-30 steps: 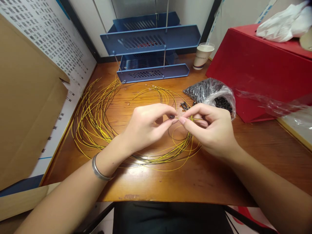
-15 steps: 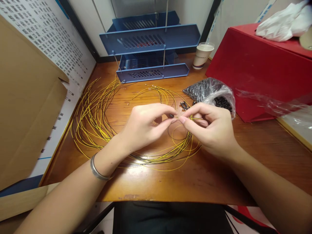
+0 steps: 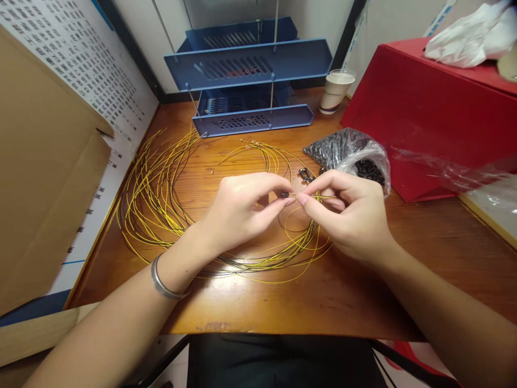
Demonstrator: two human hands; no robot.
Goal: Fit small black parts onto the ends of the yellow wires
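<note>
Near the middle of the desk, my left hand (image 3: 250,207) pinches a small black part (image 3: 285,194) between thumb and forefinger. Just to its right, the thumb and forefinger of my right hand (image 3: 349,210) are closed on a thin yellow wire (image 3: 329,196), which runs off beneath the fingers. The fingertips of both hands almost meet, and the joint between wire and black part is hidden there. Below the hands curves a bundle of yellow and black wires (image 3: 258,265). Several black parts with metal ends (image 3: 306,174) lie just behind my right fingertips.
A larger coil of yellow and black wires (image 3: 155,199) lies on the left. Behind stand a blue tray rack (image 3: 252,119) and a paper cup (image 3: 335,92). On the right are a plastic bag of black parts (image 3: 347,145) and a red box (image 3: 424,118). Cardboard (image 3: 48,161) leans at left.
Both hands stay almost in place, still pinching at the same spot. The left hand has shifted only very slightly; the wires and other objects have not moved.
</note>
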